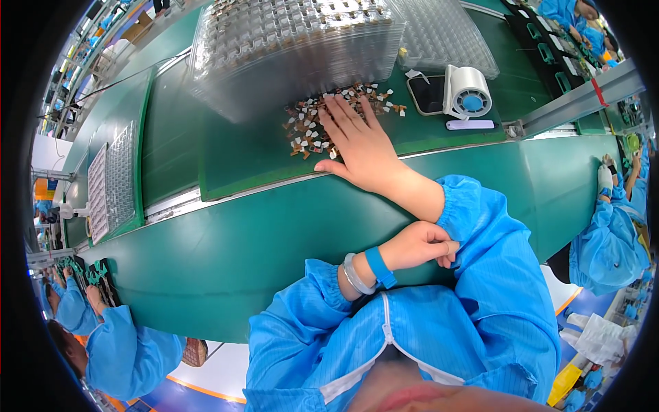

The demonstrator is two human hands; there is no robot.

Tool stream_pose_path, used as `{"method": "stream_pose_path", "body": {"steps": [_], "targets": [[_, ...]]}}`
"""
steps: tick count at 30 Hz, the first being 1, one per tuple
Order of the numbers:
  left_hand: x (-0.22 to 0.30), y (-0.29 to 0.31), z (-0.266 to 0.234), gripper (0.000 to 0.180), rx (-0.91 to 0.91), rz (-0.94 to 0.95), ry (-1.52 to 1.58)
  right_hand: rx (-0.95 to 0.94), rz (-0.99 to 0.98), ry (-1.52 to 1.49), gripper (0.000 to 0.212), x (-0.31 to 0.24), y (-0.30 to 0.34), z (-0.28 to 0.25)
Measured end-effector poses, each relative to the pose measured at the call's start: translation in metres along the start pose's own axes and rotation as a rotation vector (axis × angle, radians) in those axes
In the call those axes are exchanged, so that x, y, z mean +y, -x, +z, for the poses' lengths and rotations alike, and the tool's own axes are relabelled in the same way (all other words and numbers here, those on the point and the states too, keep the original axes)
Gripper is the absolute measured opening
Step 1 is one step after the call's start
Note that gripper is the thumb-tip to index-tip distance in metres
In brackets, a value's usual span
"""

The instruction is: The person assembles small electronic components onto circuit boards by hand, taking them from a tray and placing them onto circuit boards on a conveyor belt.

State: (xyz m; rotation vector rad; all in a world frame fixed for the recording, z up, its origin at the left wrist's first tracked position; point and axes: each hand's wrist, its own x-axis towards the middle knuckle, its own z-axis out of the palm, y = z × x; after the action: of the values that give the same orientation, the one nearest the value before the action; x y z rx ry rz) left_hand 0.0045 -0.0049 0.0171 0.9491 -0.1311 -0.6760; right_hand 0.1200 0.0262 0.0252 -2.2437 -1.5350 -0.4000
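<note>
My right hand lies palm down with its fingers spread. Its fingertips rest over a loose pile of small brown and white flexible-looking pieces, on the green mat by the conveyor's inner edge. The palm hides part of the pile. My left hand is closer to my body, under my right forearm. Its fingers are curled closed against the right blue sleeve; whether anything is pinched in them is hidden. A blue band and a silver bangle circle the left wrist.
A tall stack of clear plastic trays stands behind the pile, beside another tray stack. Right of the pile are a phone, a small white fan and a pale purple stick-shaped item. A metal post slants across at right. Co-workers sit on both sides.
</note>
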Motion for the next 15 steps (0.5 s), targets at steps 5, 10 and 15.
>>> {"method": "stream_pose_path", "body": {"steps": [5,10,15], "targets": [[0.000,-0.001,0.001,0.025,0.002,0.014,-0.023,-0.022,0.024,-0.025,0.081,0.006,0.002,0.004],[-0.003,-0.002,-0.001,0.025,0.002,0.015,-0.001,0.055,0.069,0.020,0.081,0.012,0.000,0.005],[-0.002,-0.003,-0.001,0.024,0.005,0.011,-0.010,0.016,0.100,0.051,0.083,0.012,0.003,0.007]]}}
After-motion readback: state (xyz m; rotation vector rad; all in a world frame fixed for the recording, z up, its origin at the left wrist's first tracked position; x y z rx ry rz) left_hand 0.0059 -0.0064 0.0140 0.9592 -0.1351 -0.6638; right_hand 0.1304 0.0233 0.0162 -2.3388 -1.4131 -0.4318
